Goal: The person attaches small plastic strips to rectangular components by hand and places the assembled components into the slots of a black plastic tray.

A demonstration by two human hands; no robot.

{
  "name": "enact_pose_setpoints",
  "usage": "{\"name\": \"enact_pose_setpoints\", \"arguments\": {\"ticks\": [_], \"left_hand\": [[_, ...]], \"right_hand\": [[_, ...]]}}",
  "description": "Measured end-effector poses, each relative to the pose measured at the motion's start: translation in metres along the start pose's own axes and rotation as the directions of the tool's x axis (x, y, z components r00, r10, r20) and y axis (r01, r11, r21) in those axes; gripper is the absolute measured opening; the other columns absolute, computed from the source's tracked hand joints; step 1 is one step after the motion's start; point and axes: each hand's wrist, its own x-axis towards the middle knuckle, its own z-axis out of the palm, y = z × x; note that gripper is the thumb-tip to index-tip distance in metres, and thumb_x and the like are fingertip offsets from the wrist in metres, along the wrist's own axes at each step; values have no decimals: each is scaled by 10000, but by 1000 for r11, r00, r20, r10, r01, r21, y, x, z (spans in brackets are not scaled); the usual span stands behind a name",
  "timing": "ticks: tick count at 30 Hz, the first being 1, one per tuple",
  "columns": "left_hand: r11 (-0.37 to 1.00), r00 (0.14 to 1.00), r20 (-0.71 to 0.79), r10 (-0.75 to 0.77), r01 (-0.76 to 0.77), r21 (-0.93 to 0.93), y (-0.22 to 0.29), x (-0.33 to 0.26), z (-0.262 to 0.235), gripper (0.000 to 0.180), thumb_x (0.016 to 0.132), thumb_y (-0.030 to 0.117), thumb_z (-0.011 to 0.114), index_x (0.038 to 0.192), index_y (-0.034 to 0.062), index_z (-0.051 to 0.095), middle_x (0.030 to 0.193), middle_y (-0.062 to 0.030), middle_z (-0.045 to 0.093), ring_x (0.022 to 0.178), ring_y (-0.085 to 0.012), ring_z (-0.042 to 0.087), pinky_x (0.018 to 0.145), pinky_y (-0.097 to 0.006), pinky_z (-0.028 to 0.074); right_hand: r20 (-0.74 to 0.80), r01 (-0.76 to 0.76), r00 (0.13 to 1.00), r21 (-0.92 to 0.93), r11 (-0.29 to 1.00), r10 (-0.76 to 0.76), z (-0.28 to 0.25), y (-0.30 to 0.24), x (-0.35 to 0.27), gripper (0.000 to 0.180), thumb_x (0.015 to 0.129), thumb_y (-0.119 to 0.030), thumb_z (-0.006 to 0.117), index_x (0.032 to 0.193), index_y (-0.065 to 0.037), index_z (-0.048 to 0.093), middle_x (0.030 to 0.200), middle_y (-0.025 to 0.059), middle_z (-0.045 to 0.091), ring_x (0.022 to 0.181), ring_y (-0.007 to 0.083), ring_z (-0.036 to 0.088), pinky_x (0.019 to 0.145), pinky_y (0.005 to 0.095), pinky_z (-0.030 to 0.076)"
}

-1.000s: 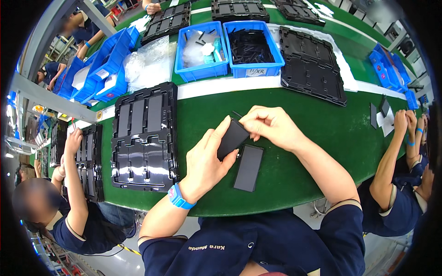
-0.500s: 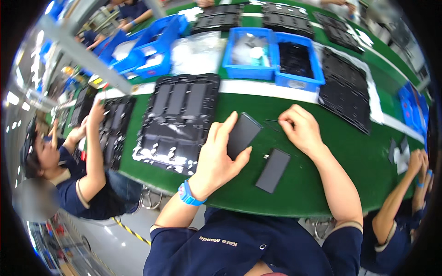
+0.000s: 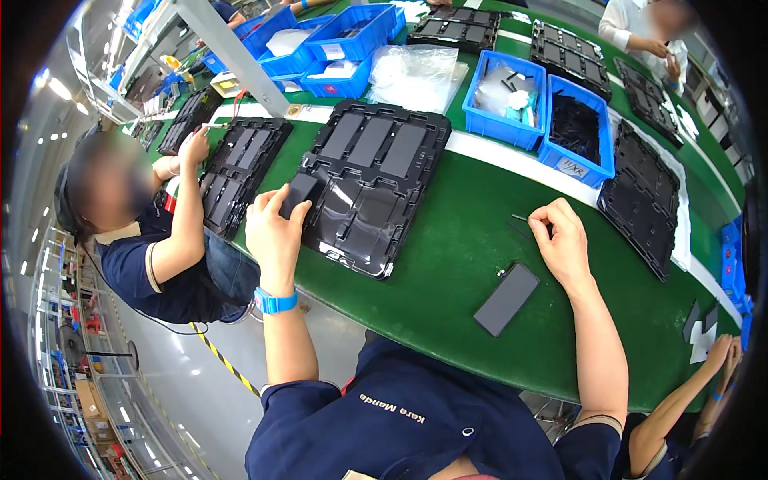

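Note:
My left hand point(image 3: 274, 236) grips a dark, flat, phone-like panel point(image 3: 302, 194) between thumb and fingers. It holds the panel at the left edge of a black moulded tray point(image 3: 382, 182). Several similar panels lie in the tray's far row, while its near part shows glossy bare pockets. Over the green table, my right hand point(image 3: 560, 240) is closed in a pinch, with a thin dark strip point(image 3: 518, 217) at the fingertips. Another dark phone-like panel point(image 3: 506, 300) lies flat nearer to me, left of my right forearm, with a small bit by its upper corner.
Two blue bins point(image 3: 502, 128) stand beyond the hands, one with clear plastic and the other with black strips. A clear plastic bag point(image 3: 416, 78) lies left of them. An empty black tray point(image 3: 640, 200) is at right. Co-workers sit at both sides; a metal post point(image 3: 232, 60) rises far left.
My left hand has carried its panel left, from above the middle of the table to the tray's edge. My right hand stays pinched near the same spot. The whole view has shifted.

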Motion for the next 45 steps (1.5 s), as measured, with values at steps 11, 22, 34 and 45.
{"name": "enact_pose_setpoints", "arguments": {"ticks": [11, 22, 34, 45], "left_hand": [[993, 996, -11, 91, -91, -80, 0, -6, 5, 302, 726, 246, 800, 971, 76, 751, 1000, -53, 655, 892, -254, 593, 788, -359, 495], [972, 957, 176, 229, -233, 0, -12, -1, 7, 286, 881, 299, 666, 1093, 115, 723, 1426, -131, 448, 1243, -351, 446, 1023, -463, 366], [589, 456, 381, 804, -524, -616, 191, -68, -23, 705, 795, 547, 665, 1336, 122, 511, 705, -92, 634, 596, -265, 658, 522, -359, 512], [469, 331, 429, 841, -48, -882, 191, -53, 6, 676, 868, 148, 674, 1452, 94, 340, 666, -67, 549, 563, -225, 582, 537, -340, 472]], "right_hand": [[-24, 11, 1000, 34, 999, -10, -2, 0, -1, 69, 770, -17, 696, 793, -28, 632, 768, 70, 558, 673, 225, 583, 618, 343, 455], [-26, 13, 1000, 38, 999, -12, -5, -4, 0, 58, 787, -4, 688, 802, -19, 634, 763, 72, 548, 655, 200, 569, 609, 316, 455], [-7, -244, 949, 617, 748, 316, -6, 12, -9, 110, 919, -17, 580, 1027, -15, 604, 909, 0, 583, 773, 66, 505, 751, 215, 447], [271, -461, 887, 584, 668, 375, -28, 8, -7, 194, 915, -32, 587, 1102, -55, 635, 1007, 8, 645, 932, 110, 588, 758, 255, 454]]}}
